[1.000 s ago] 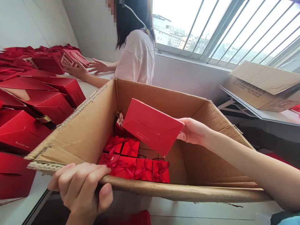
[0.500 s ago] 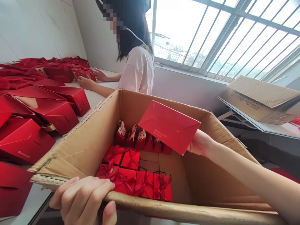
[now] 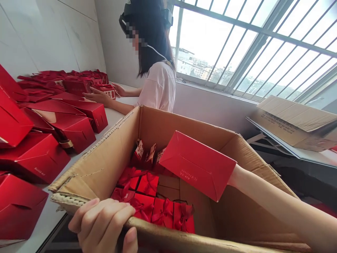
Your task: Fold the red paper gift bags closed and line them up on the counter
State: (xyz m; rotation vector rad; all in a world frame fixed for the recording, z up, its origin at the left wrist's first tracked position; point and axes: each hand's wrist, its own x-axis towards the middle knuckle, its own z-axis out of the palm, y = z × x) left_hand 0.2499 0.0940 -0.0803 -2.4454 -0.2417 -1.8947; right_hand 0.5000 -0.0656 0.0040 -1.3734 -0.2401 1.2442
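My left hand (image 3: 104, 225) is closed over the near rim of a big cardboard box (image 3: 110, 151), fingers outside and thumb on the edge. My right arm reaches in over the right side, holding a red paper gift bag (image 3: 197, 163) bottom up above the box's inside. The bag hides my right hand; only the wrist (image 3: 237, 175) shows. On the box's floor lie several small red ribboned boxes (image 3: 154, 205), with small red cartons (image 3: 147, 154) standing against the far wall.
Many red gift bags (image 3: 52, 116) cover the white table (image 3: 116, 116) on the left. A person (image 3: 158, 80) in a white shirt handles red items at its far end. A folded cardboard box (image 3: 295, 123) lies on a stand by the barred window.
The red bag has moved right and lower into the box, and now covers my right hand. My view has shifted upward and closer. My left hand keeps its grip on the rim.
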